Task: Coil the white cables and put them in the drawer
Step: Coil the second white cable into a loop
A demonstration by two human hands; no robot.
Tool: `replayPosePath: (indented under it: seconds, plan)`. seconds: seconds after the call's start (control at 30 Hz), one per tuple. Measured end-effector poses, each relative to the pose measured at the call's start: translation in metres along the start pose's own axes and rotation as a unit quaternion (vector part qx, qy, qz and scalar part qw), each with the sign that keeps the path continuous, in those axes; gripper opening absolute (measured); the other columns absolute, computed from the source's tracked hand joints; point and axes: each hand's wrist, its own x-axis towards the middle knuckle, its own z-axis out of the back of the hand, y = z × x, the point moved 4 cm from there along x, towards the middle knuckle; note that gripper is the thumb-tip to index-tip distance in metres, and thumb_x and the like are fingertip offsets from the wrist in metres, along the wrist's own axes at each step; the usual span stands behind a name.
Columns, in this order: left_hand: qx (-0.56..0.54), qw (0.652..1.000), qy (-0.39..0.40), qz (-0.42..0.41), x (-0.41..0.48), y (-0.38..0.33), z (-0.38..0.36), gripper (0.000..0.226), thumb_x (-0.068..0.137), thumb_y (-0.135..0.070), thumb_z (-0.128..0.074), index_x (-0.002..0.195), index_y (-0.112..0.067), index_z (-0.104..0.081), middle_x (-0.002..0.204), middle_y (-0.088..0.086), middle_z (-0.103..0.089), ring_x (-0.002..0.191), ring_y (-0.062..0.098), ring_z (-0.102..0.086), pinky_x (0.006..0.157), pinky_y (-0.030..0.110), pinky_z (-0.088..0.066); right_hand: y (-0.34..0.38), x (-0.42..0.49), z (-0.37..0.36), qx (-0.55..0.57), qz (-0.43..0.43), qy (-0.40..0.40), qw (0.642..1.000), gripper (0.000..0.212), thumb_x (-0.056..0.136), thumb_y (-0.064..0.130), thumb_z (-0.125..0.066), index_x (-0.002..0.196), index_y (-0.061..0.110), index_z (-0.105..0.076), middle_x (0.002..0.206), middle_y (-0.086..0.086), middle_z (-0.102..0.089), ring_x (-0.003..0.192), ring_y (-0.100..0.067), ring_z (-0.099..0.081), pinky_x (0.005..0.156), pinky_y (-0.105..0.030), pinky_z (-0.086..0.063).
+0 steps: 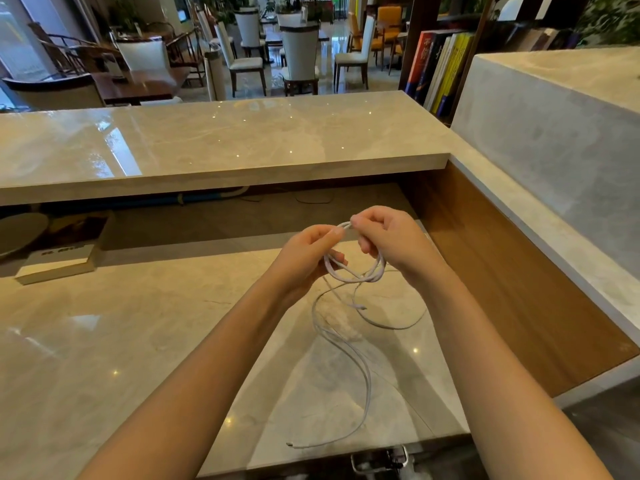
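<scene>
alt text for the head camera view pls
Two bare hands, left and right, hold a few loops of white cable above a marble desk, the loose rest trailing across it. A book lies far left.

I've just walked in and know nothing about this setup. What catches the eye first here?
Two bare hands meet at the centre of the view, the left hand and the right hand pinching a small loop of white cable. The rest of the cable trails loose toward the near edge of the glossy marble counter. A book lies at the far left.
</scene>
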Motion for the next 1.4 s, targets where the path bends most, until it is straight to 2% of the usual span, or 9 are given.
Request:
replayPosePath:
  seconds: [0.23, 0.33, 0.53, 0.77, 0.9, 1.03, 1.23, 1.33, 1.4]
  plan:
    - [0.136, 0.980, -0.134, -0.061, 0.004, 0.005, 0.009, 0.053, 0.081, -0.013, -0.069, 0.127, -0.024, -0.044, 0.127, 0.003, -0.044, 0.085, 0.018, -0.065, 0.066, 0.020, -0.054, -0.010, -0.005, -0.014, -0.057, 0.038, -0.079, 0.994, 0.014, 0.095, 0.027, -0.049, 0.095, 0.017, -0.058, 0.067, 0.005, -0.053, 0.062, -0.007, -0.050, 0.054, -0.019, -0.039]
    - [0.229, 0.951, -0.191, -0.084, 0.005, 0.007, 0.013, 0.066, 0.078, -0.013, -0.071, 0.133, -0.025, -0.038, 0.139, 0.005, -0.032, 0.095, 0.014, -0.053, 0.059, 0.009, -0.041, -0.011, -0.008, -0.019, -0.064, 0.054, -0.100, 0.991, 0.010, 0.095, 0.026, -0.049, 0.093, 0.020, -0.057, 0.070, 0.008, -0.053, 0.064, -0.007, -0.050, 0.054, -0.018, -0.040]
    - [0.318, 0.933, -0.162, -0.050, 0.008, 0.005, 0.011, 0.081, 0.080, 0.003, -0.063, 0.146, -0.021, -0.021, 0.150, 0.009, -0.019, 0.092, 0.013, -0.050, 0.051, 0.011, -0.043, -0.024, -0.009, -0.028, -0.096, 0.048, -0.081, 0.991, 0.014, 0.095, 0.027, -0.050, 0.096, 0.018, -0.060, 0.073, 0.013, -0.055, 0.067, -0.008, -0.053, 0.061, -0.025, -0.045]
    - [0.070, 0.997, 0.031, -0.010, 0.005, 0.005, 0.016, 0.085, 0.080, 0.006, -0.062, 0.146, -0.025, -0.019, 0.136, 0.010, -0.052, 0.091, 0.021, -0.070, 0.084, 0.034, -0.055, -0.022, -0.007, -0.024, -0.147, 0.111, -0.035, 0.982, 0.021, 0.095, 0.026, -0.049, 0.101, 0.013, -0.064, 0.072, 0.005, -0.058, 0.067, -0.011, -0.053, 0.058, -0.028, -0.042]
    - [-0.025, 0.998, 0.048, -0.015, -0.002, 0.001, 0.012, 0.075, 0.080, 0.018, -0.049, 0.142, -0.019, -0.028, 0.119, 0.017, -0.061, 0.062, 0.016, -0.067, 0.060, 0.023, -0.055, -0.024, -0.004, -0.029, -0.189, 0.131, -0.011, 0.973, 0.013, 0.094, 0.023, -0.051, 0.102, 0.015, -0.056, 0.093, 0.002, -0.058, 0.086, -0.013, -0.053, 0.069, -0.026, -0.044]
    - [-0.063, 0.996, 0.042, -0.039, -0.004, 0.000, 0.012, 0.071, 0.079, 0.020, -0.041, 0.137, -0.018, -0.030, 0.110, 0.011, -0.065, 0.056, 0.018, -0.063, 0.054, 0.023, -0.051, -0.034, -0.003, -0.029, -0.041, 0.031, -0.010, 0.999, 0.022, 0.092, 0.028, -0.054, 0.109, 0.016, -0.045, 0.114, 0.002, -0.058, 0.104, -0.013, -0.056, 0.077, -0.020, -0.046]
    - [-0.222, 0.969, 0.108, -0.009, -0.005, 0.009, 0.014, 0.069, 0.066, 0.024, -0.033, 0.125, -0.010, -0.047, 0.115, 0.023, -0.057, 0.044, 0.014, -0.046, 0.045, 0.022, -0.043, -0.042, -0.013, -0.037, 0.023, -0.023, 0.206, 0.978, 0.038, 0.097, 0.037, -0.041, 0.135, 0.032, -0.045, 0.135, 0.011, -0.049, 0.122, -0.005, -0.045, 0.100, -0.026, -0.037]
    - [-0.240, 0.964, 0.116, 0.001, -0.006, 0.011, 0.015, 0.067, 0.067, 0.023, -0.033, 0.123, -0.010, -0.049, 0.115, 0.022, -0.056, 0.045, 0.013, -0.047, 0.045, 0.022, -0.044, -0.036, -0.012, -0.038, 0.014, 0.004, 0.176, 0.984, 0.031, 0.097, 0.030, -0.044, 0.127, 0.029, -0.053, 0.124, 0.009, -0.058, 0.110, -0.001, -0.053, 0.091, -0.021, -0.043]
    - [-0.168, 0.982, 0.084, 0.008, -0.005, 0.009, 0.016, 0.062, 0.076, 0.023, -0.035, 0.124, -0.013, -0.049, 0.121, 0.018, -0.056, 0.057, 0.015, -0.058, 0.051, 0.023, -0.049, -0.035, -0.008, -0.034, -0.034, 0.025, 0.109, 0.993, 0.025, 0.095, 0.024, -0.049, 0.112, 0.019, -0.066, 0.102, -0.002, -0.068, 0.093, -0.010, -0.062, 0.083, -0.031, -0.050]
